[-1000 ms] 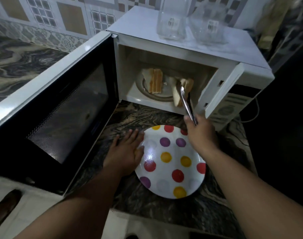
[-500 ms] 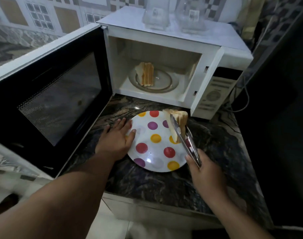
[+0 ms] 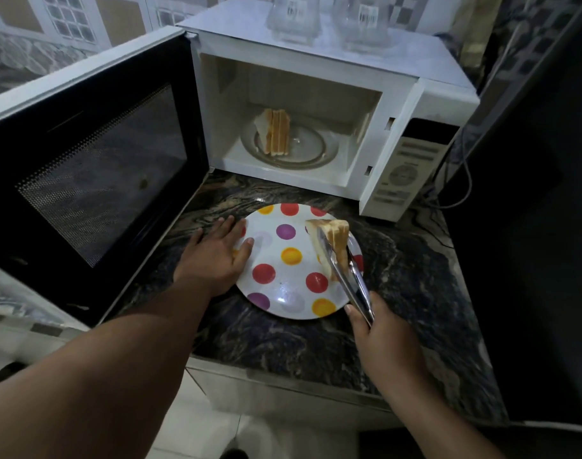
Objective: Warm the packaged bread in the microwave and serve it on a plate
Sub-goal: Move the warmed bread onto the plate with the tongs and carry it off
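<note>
While the flat left hand (image 3: 216, 256) steadies the plate (image 3: 283, 293), the right hand (image 3: 379, 332) grips tongs (image 3: 349, 276) clamping bread (image 3: 332, 243).

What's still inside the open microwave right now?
A stack of toasted bread slices stands on edge at the left of the round glass turntable in the white microwave. Its near right wall is hidden by the front frame.

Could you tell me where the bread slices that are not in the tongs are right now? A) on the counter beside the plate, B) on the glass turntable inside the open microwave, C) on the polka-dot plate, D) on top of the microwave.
B: a stack of slices stands on edge on the glass turntable inside the open microwave, while the right hand holds tongs gripping the other slices over the polka-dot plate.
</note>
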